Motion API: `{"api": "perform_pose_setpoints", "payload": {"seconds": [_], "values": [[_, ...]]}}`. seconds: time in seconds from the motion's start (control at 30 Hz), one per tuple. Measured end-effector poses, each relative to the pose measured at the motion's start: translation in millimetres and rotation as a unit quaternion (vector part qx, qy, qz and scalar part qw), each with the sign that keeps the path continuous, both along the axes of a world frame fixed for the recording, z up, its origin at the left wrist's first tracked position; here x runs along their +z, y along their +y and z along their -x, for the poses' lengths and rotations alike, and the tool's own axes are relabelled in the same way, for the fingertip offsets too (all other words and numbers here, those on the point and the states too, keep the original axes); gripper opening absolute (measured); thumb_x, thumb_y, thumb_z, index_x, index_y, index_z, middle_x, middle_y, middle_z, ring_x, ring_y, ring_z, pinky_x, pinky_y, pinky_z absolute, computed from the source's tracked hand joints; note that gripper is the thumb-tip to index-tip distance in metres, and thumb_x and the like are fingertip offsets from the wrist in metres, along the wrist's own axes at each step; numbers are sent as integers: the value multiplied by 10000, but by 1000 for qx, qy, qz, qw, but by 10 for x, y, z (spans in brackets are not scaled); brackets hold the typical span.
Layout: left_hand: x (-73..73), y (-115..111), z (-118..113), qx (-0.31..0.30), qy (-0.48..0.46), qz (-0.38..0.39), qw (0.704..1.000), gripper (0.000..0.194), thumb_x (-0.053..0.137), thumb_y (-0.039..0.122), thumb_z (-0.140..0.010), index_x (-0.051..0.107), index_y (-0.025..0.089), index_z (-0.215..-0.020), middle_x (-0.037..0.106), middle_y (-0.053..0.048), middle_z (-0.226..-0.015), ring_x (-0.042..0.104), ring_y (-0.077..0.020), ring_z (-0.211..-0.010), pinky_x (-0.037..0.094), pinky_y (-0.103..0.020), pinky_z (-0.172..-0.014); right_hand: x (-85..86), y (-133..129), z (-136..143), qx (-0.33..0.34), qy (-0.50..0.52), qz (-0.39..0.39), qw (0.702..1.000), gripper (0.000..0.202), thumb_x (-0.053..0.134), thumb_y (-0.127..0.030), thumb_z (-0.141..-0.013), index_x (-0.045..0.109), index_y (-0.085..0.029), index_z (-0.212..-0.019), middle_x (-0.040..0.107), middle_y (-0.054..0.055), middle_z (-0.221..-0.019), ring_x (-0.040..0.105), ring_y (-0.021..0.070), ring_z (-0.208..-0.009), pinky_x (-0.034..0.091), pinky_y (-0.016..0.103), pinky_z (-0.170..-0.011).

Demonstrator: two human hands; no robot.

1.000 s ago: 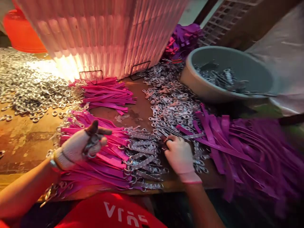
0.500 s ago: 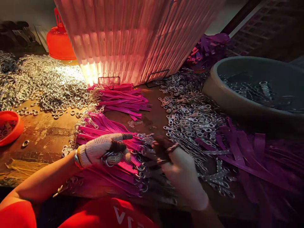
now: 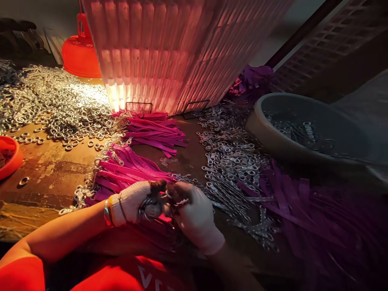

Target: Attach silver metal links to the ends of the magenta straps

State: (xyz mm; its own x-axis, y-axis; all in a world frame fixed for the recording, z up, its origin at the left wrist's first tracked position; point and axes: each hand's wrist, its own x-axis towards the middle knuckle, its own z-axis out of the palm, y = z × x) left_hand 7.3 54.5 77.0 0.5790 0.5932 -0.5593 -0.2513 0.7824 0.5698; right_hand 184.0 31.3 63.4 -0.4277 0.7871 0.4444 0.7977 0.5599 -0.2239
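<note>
My left hand (image 3: 136, 202), in a white knitted glove with dark fingertips, is closed on metal rings. Its fingertips meet those of my right hand (image 3: 192, 212), gloved the same way and pinching a small metal piece. A ring shows between the two thumbs. Under and behind both hands lie pink straps (image 3: 121, 169) with metal rings at their left ends. A second bundle of pink straps (image 3: 156, 133) rests farther back. Right of my right hand is a pile of metal links (image 3: 233, 161).
A red lamp (image 3: 81, 56) hangs over heaped metal rings (image 3: 75, 109) at the left. Behind stands a ribbed translucent panel (image 3: 157, 52). An orange bowl (image 3: 16, 159) is at the left edge, a grey basin (image 3: 257, 121) at the right, with purple straps (image 3: 303, 206) before it.
My right hand has moved left and met my left hand, which has shifted slightly right. The view has turned a little to the right.
</note>
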Motion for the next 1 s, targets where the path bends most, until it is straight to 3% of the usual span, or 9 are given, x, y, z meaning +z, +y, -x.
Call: {"api": "perform_pose_setpoints", "payload": {"seconds": [0.1, 0.23, 0.4, 0.6, 0.73, 0.8, 0.83, 0.9, 1.0], "values": [[102, -30, 95, -28, 66, -144, 987, 296, 575, 440, -878, 583, 144, -859, 640, -14, -636, 405, -46, -365, 290, -163, -352, 87, -19, -47, 10, -66, -2, 998, 335, 572, -126, -703, 678, -152, -1020, 685, 108, -936, 592, 216, -782, 423, 317, -671], [242, -88, 183, -108, 163, -325, 925, 149, 595, 277, -858, 541, 155, -794, 585, 23, -599, 442, -45, -416, 324, -150, -392, 204, -24, -33, 20, -47, 66, 996, 166, 562, -157, -658, 644, -157, -802, 648, 81, -781, 538, 176, -641, 352, 296, -586], [276, -122, 64, -111, 167, -256, 946, 276, 458, 361, -921, 444, 186, -709, 440, 60, -473, 370, -58, -348, 274, -170, -339, 294, -15, -36, 11, 46, 218, 975, 124, 531, -223, -720, 488, -208, -604, 529, -8, -558, 419, 117, -507, 232, 269, -504], [237, -50, -52, -90, 141, -227, 959, 323, 445, 383, -911, 423, 186, -656, 415, 53, -465, 354, -58, -334, 270, -178, -338, 150, -76, -69, -9, 25, 48, 998, 109, 538, -235, -703, 509, -203, -602, 562, 39, -609, 440, 138, -537, 207, 306, -538], [231, 302, -161, -116, 186, -241, 945, 126, 406, 212, -857, 468, 185, -750, 453, 52, -550, 378, -65, -357, 314, -184, -362, 43, -16, -133, -64, 95, 150, 982, 186, 480, -236, -861, 571, -201, -702, 616, 34, -634, 514, 148, -563, 282, 276, -543], [198, 658, -267, -204, 263, -334, 882, 122, 421, 185, -849, 532, 175, -799, 513, 27, -587, 452, -89, -416, 367, -204, -417, 36, 58, -200, -106, 130, 157, 973, 206, 472, -236, -881, 578, -210, -707, 628, 37, -633, 527, 160, -567, 312, 273, -543], [163, 867, -331, -242, 313, -413, 821, 135, 447, 191, -860, 578, 165, -840, 568, 2, -640, 521, -107, -494, 412, -215, -481, 36, 95, -234, -124, 151, 143, 970, 202, 468, -231, -883, 592, -212, -725, 642, 45, -655, 539, 169, -585, 334, 275, -553], [50, 1294, -465, -248, 474, -558, 634, 173, 523, 270, -884, 647, 155, -919, 646, -57, -812, 613, -161, -731, 474, -251, -665, 26, 149, -289, -146, 197, 117, 962, 202, 447, -208, -885, 631, -214, -802, 670, 58, -714, 565, 187, -631, 385, 285, -584], [-202, 1780, -630, -264, 530, -556, 583, 259, 664, 222, -798, 677, 108, -1030, 641, -166, -1068, 630, -262, -940, 482, -341, -811, -39, 167, -318, -138, 227, 135, 954, 221, 436, -178, -864, 653, -217, -878, 689, 57, -770, 598, 202, -683, 444, 300, -633]]}}
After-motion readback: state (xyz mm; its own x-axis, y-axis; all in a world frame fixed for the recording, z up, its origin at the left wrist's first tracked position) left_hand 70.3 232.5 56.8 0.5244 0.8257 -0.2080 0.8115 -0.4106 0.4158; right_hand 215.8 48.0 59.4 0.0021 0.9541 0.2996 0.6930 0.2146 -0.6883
